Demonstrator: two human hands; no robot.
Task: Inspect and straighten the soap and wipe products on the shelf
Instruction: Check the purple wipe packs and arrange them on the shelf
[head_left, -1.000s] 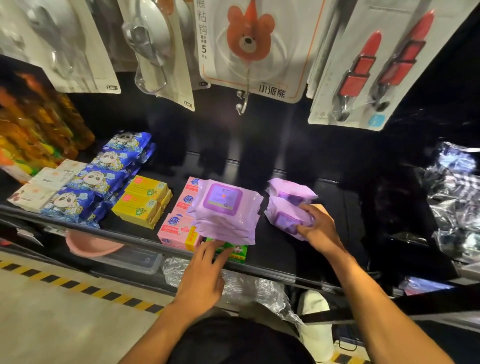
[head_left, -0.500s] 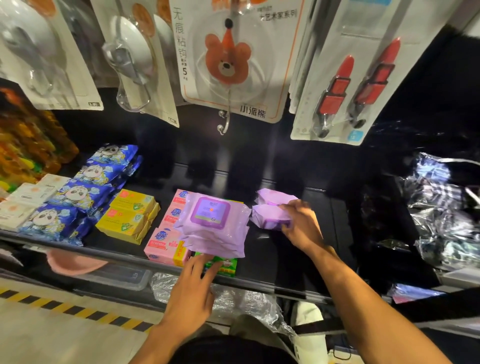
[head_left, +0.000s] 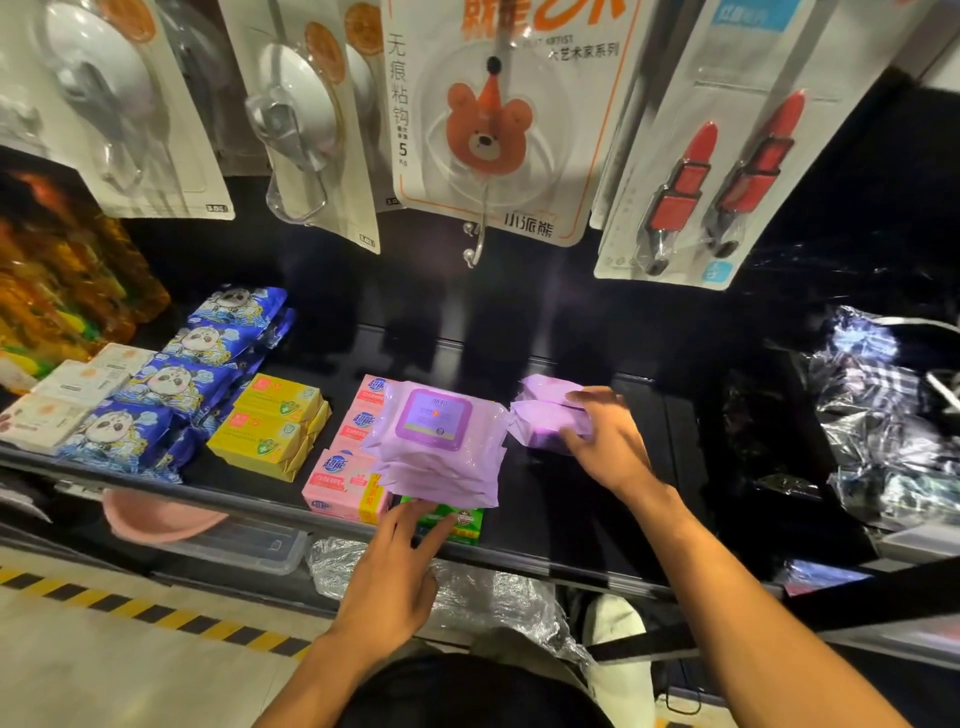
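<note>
Right hand (head_left: 610, 441) apparently around purple wipes (head_left: 540, 422).

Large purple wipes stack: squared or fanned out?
Fanned out: wipes stack shows lower packs' edges stepping past the top pack, overhanging pink soap boxes.

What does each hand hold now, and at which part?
The right hand grips the small purple wipe packs at their right end. The left hand holds nothing; its straight fingers touch the green box under the large purple wipe stack.
</note>
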